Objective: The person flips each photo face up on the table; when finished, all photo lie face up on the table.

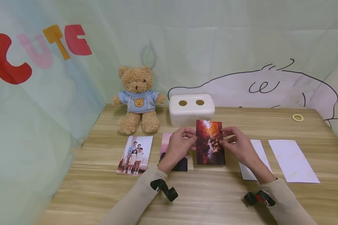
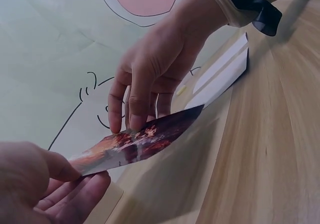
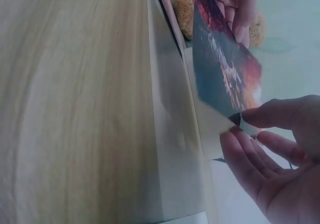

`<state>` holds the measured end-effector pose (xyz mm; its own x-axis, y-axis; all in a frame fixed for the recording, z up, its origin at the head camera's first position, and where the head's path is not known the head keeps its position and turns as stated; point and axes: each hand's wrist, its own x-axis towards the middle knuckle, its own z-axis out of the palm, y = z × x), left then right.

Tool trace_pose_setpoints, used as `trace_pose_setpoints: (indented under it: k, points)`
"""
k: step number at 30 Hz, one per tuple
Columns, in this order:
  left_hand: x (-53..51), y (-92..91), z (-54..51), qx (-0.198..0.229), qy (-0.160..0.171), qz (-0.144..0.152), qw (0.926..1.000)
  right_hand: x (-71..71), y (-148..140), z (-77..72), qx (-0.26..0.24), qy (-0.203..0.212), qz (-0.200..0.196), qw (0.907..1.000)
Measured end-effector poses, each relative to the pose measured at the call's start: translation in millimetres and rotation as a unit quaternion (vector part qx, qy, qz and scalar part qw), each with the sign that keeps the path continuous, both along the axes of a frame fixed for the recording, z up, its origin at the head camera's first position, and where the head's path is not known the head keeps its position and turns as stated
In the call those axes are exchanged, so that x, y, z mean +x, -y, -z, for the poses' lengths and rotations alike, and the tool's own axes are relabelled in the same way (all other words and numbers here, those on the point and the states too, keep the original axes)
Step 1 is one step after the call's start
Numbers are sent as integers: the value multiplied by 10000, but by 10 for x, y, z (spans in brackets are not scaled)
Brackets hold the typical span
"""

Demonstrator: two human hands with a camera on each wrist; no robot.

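Note:
Both hands hold a photo print [image 1: 210,143] of a stream among red autumn trees, raised above the table. My left hand [image 1: 181,147] pinches its left edge between thumb and fingers. At the opposite edge, the right hand [image 1: 238,146] pinches it the same way. In the left wrist view the print [image 2: 145,141] bends slightly. A pink and dark photo [image 1: 166,142] lies partly hidden behind the left hand and forearm. Further left rests a family photo [image 1: 135,154]. Two white cards lie at the right: one card [image 1: 256,147] partly under the right arm, another card [image 1: 294,161] beyond it.
A teddy bear [image 1: 138,100] in a blue hoodie sits at the back left. Beside it stands a white box [image 1: 191,111] with two round holes on top. A small yellow ring [image 1: 297,117] lies at the back right of the wooden table [image 1: 208,200].

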<state>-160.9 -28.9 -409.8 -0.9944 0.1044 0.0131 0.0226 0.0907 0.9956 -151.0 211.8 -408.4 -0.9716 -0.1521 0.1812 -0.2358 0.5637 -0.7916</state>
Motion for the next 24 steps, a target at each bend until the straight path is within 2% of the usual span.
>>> trace_pose_setpoints:
  k: [4, 9, 12, 17, 20, 24]
  points:
    - [-8, 4, 28, -77, -61, -42, 9999, 6, 5, 8, 13, 149, -65, 9999]
    - [-23, 5, 82, -561, -394, 60, 9976, 2, 7, 19, 192, 313, -68, 9993]
    - [-28, 9, 116, -862, -466, 198, 9950, -5, 6, 35, 290, 410, -70, 9987]
    - [-33, 25, 167, -1538, -720, 417, 9846, -24, 25, 82, 355, 605, -126, 9975]
    - [-35, 31, 174, -1970, -898, 511, 9749, -24, 49, 106, 458, 704, -124, 9964]
    - [-45, 23, 170, -2482, -923, 685, 9619, -5, 71, 126, 650, 736, -78, 9951]
